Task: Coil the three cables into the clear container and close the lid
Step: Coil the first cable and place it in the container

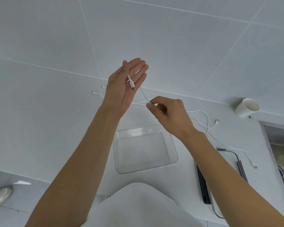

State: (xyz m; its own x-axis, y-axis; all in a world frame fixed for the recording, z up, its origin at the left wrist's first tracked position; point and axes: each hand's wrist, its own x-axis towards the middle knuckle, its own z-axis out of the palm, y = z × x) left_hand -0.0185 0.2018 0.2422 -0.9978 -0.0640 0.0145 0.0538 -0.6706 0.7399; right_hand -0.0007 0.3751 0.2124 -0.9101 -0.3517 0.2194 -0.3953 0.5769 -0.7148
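Head-worn view (wide), down over countertop (56, 122)

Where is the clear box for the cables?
The clear container sits open on the white counter in the middle of the head view, below the left hand and right hand, with its black-edged lid to its right.

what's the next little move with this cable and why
Probably the right hand should carry its pinched stretch of white cable up and around the straight fingers of the left hand to make a loop. The plug end lies on that open palm, most of the cable trails over the counter, and the clear container is empty.
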